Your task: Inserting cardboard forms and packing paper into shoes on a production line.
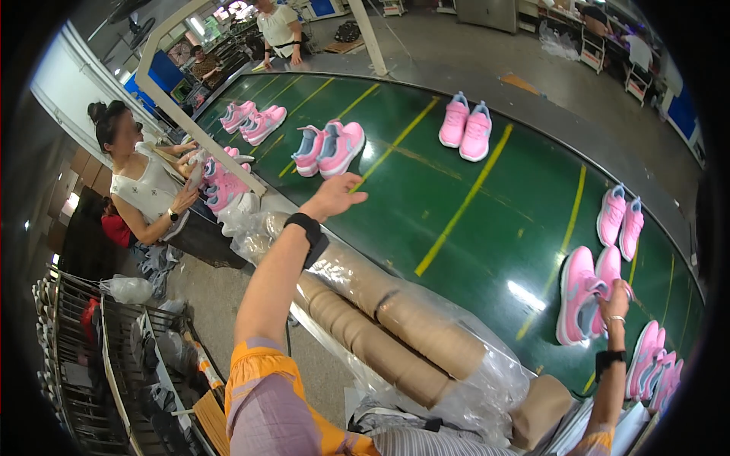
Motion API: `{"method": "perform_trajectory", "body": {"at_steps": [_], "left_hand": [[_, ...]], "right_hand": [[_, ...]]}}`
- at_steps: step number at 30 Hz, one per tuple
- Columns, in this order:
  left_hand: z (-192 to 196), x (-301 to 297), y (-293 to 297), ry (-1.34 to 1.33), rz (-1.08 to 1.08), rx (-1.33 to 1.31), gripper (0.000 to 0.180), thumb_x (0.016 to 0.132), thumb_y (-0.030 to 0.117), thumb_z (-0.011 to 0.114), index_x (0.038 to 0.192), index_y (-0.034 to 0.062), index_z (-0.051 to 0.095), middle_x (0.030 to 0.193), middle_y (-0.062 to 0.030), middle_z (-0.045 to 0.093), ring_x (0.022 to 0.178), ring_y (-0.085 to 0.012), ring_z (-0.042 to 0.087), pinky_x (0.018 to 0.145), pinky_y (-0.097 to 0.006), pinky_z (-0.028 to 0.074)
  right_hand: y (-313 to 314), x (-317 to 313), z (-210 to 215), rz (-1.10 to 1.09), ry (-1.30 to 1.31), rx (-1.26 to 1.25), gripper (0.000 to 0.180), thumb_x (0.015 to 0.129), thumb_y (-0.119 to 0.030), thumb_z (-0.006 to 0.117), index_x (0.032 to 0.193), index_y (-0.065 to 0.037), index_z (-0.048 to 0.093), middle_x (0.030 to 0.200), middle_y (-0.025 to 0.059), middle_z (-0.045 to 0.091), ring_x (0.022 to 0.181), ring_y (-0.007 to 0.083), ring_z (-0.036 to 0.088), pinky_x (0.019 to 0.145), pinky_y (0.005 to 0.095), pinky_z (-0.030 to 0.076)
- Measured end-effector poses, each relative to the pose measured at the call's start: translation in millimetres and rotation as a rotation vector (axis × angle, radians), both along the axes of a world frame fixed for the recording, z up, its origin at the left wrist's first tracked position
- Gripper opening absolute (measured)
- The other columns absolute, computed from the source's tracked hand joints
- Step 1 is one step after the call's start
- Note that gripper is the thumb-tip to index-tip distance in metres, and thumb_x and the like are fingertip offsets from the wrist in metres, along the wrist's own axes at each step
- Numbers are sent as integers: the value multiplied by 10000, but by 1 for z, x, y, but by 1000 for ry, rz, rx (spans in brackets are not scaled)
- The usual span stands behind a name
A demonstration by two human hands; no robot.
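Over the near edge of the green conveyor belt (464, 228), my left hand (336, 196) is stretched out with fingers apart, holding nothing. Closest to it is a pair of pink sneakers (342, 148) with pale blue linings and white soles. On the right, my right hand (614, 302) grips a pair of pink sneakers (578, 285) at the heel end; its fingers are partly hidden. Just beyond that pair stand two more pink shoes (610, 216). Several pink sneakers (646, 363) lie closer to me at the far right. Another pair (465, 128) sits at the belt's far side.
Brown rolls (380, 334) in clear plastic lie along the belt's near side. A white frame post (198, 133) crosses the belt at left. A co-worker (148, 190) stands there by piled pink shoes (226, 182); another person (281, 30) is at the far end. Racks (114, 357) stand lower left.
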State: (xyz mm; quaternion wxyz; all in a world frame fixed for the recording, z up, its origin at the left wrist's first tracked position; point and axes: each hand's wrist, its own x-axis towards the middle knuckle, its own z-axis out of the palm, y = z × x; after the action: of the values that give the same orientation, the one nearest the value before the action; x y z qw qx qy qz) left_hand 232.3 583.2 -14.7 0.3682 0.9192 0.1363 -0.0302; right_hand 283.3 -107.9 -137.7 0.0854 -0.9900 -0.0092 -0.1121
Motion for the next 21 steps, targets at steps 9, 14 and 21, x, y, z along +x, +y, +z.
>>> {"method": "perform_trajectory", "body": {"at_steps": [9, 14, 21], "left_hand": [[-107, 93, 172, -122, 434, 363, 601, 778, 343, 651, 1250, 26, 458, 1116, -223, 590, 1062, -373, 554, 947, -442, 405], [-128, 136, 234, 1, 442, 643, 773, 714, 467, 685, 1201, -82, 439, 1127, -257, 579, 1068, -418, 542, 944, -450, 408], [-173, 193, 290, 52, 63, 239, 486, 636, 291, 751, 901, -89, 603, 891, -231, 653, 801, -291, 661, 702, -386, 519]], "right_hand": [[138, -140, 112, 263, 68, 185, 316, 673, 21, 604, 981, 9, 535, 876, 153, 571, 769, 285, 558, 714, 347, 448], [263, -197, 141, 15, 161, 420, 247, 691, 9, 594, 931, 29, 539, 772, 120, 565, 686, 219, 578, 667, 304, 463], [270, -238, 114, -129, 307, 466, 129, 735, -39, 666, 829, 3, 587, 744, 119, 618, 692, 251, 608, 651, 328, 468]]}}
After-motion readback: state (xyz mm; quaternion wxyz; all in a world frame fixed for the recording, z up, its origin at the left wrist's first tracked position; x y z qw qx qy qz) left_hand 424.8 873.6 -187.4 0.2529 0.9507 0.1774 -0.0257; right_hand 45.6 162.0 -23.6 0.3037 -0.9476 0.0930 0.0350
